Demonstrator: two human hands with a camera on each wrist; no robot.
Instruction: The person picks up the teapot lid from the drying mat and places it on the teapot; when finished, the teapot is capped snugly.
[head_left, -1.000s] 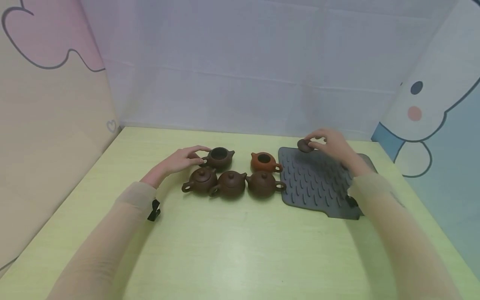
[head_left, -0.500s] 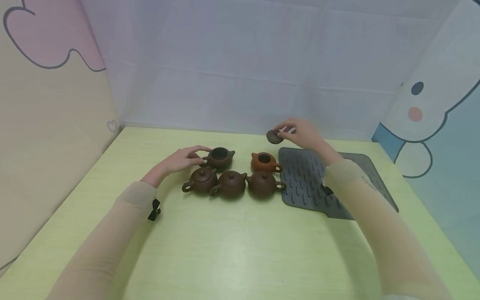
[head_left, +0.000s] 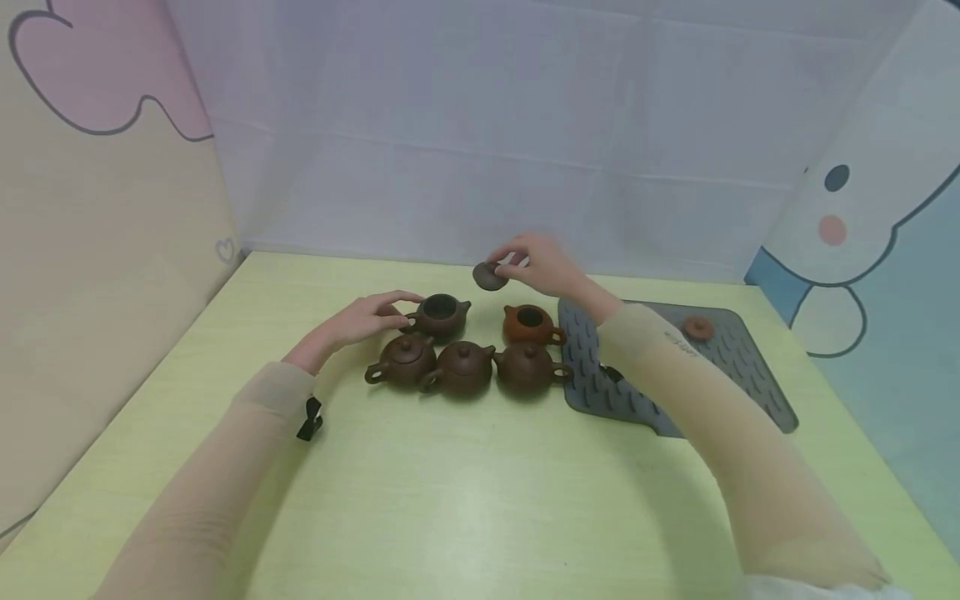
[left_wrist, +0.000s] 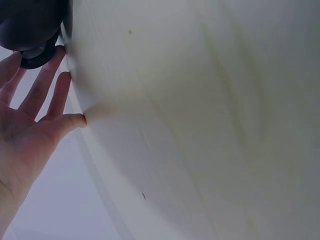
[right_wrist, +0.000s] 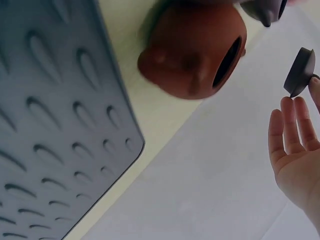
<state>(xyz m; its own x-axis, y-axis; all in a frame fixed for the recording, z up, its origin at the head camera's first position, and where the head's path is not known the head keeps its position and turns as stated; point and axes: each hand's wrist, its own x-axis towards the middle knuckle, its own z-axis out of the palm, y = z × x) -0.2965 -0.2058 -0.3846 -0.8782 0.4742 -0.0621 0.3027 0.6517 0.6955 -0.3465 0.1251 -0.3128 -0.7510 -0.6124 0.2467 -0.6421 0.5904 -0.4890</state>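
Observation:
My right hand (head_left: 542,265) pinches a dark brown teapot lid (head_left: 490,276) by its knob, in the air behind the teapots. In the right wrist view the lid (right_wrist: 300,72) stands on edge between thumb and fingertips. With thumb and fingers, my left hand (head_left: 362,320) holds the handle of a lidless dark brown teapot (head_left: 441,320), which stands on the table. That handle (left_wrist: 39,57) shows at the fingertips in the left wrist view. To the right stands a lidless reddish-brown teapot (head_left: 528,325), its mouth uncovered.
Three lidded dark brown teapots stand in a front row: left teapot (head_left: 406,362), middle teapot (head_left: 462,371), right teapot (head_left: 525,371). A grey ridged mat (head_left: 738,367) lies at the right with a reddish-brown lid (head_left: 698,328) on it. A white curtain (head_left: 420,167) hangs behind the table.
My right hand has carried the dark lid leftward from above the mat to behind the teapots. The reddish-brown lid on the mat has come into view. My left hand has stayed put.

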